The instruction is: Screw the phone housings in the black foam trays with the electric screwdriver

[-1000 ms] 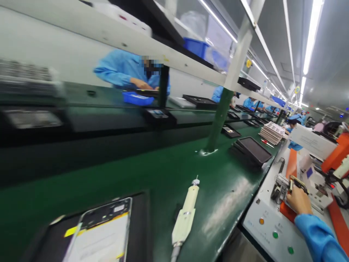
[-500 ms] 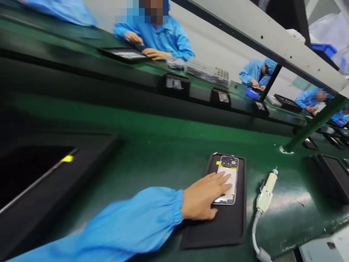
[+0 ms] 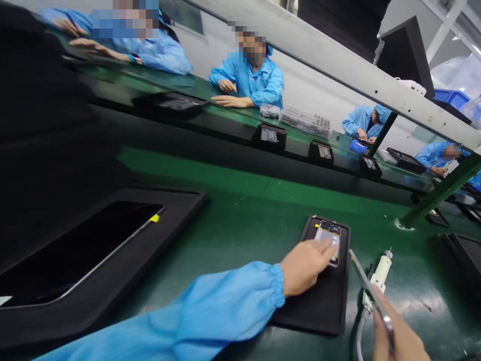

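My left hand [image 3: 306,263], in a blue sleeve, lies with fingers stretched over an open phone body [image 3: 329,240] that rests on a black tray [image 3: 323,306] on the green belt. My right hand [image 3: 398,341] shows at the bottom right edge, pinched on thin metal tweezers [image 3: 366,288] whose tip points up and left toward the phone. A cream electric screwdriver [image 3: 378,278] with a grey cable lies on the belt just right of the tray, under the tweezers.
A larger black tray [image 3: 112,250] with a dark panel sits near left. Small black carriers [image 3: 271,135] ride the far belt lane. Several people in blue coats work along the far side. A green post [image 3: 436,198] and a grey shelf rail [image 3: 338,55] cross overhead.
The view swung from the right-hand machine to the belt. My left hand came onto the phone and stays there. My right hand left the machine and now enters holding tweezers.
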Demonstrator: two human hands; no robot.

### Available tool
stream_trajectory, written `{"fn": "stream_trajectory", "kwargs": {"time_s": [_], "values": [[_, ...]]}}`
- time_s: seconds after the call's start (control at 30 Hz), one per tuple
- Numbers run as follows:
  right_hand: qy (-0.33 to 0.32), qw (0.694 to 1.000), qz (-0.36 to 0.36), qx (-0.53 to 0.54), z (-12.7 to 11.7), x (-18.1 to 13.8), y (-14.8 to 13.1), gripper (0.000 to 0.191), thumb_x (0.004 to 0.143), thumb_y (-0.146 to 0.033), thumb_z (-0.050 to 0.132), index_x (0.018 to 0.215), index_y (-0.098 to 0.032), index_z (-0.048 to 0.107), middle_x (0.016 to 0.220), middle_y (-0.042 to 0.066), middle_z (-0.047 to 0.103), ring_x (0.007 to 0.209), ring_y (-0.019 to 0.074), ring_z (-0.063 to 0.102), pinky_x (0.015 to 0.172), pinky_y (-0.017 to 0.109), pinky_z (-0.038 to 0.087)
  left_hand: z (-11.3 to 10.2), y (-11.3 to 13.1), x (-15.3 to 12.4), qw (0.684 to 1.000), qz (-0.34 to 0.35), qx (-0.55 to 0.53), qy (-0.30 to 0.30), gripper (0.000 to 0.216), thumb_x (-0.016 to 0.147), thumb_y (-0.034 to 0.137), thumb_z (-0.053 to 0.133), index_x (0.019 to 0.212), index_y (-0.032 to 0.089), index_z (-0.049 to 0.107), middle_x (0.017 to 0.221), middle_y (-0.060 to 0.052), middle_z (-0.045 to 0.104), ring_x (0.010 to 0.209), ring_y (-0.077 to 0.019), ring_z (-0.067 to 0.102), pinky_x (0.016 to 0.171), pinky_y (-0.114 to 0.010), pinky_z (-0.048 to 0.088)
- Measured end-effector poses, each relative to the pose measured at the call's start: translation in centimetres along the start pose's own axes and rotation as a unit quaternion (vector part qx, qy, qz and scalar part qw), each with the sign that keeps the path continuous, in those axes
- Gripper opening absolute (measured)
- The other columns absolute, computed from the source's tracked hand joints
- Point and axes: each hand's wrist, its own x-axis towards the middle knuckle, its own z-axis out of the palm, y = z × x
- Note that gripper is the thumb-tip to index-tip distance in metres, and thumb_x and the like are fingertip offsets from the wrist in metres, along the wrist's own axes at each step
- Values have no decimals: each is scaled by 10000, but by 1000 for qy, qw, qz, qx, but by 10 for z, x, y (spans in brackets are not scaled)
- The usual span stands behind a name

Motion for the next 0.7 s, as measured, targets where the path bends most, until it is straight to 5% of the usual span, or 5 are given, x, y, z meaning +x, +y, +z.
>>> {"fn": "stream_trajectory", "kwargs": {"time_s": [0.17, 0.27, 0.47, 0.6, 0.7], "values": [[30, 965, -249, 82, 60, 34, -26, 589, 890, -43, 381, 1462, -171, 332, 1189, 135, 654, 1132, 265, 610, 865, 404, 594, -23, -39, 4, 964, -116, -128, 202, 347, 877, 133, 425, 1089, 212, 688, 1062, -38, 730, 957, -221, 701, 875, -328, 562], [14, 964, -262, 40, 86, 42, -31, 497, 885, -15, 346, 1348, -123, 493, 1172, 168, 657, 1142, 277, 604, 894, 441, 576, -35, -50, -1, 937, -106, -148, 299, 332, 909, 197, 417, 1081, 220, 700, 1032, -15, 739, 906, -208, 715, 816, -292, 581], [-147, 978, -60, 138, 82, 39, -35, 446, 879, -414, 591, 1245, -159, 599, 1254, 157, 614, 1187, 336, 563, 1025, 578, 425, -45, -37, -14, 920, 22, -103, 378, 314, 932, 180, 425, 1126, 184, 671, 1063, -39, 732, 948, -179, 706, 877, -265, 577], [-48, 916, 243, 314, 47, 58, -13, 575, 902, -518, 503, 1319, -122, 524, 1299, 179, 577, 1099, 273, 628, 832, 374, 575, -37, -10, -12, 908, 185, -8, 376, 293, 928, 109, 427, 1085, 160, 668, 1054, -82, 731, 1026, -192, 679, 959, -332, 549], [-11, 897, 330, 293, 23, 79, 4, 687, 823, -605, 559, 1298, -110, 533, 1263, 186, 596, 910, 255, 685, 571, 294, 562, -25, 22, -6, 899, 277, 8, 339, 279, 920, 73, 422, 997, 126, 685, 1016, -85, 740, 988, -210, 688, 939, -352, 562]]}}
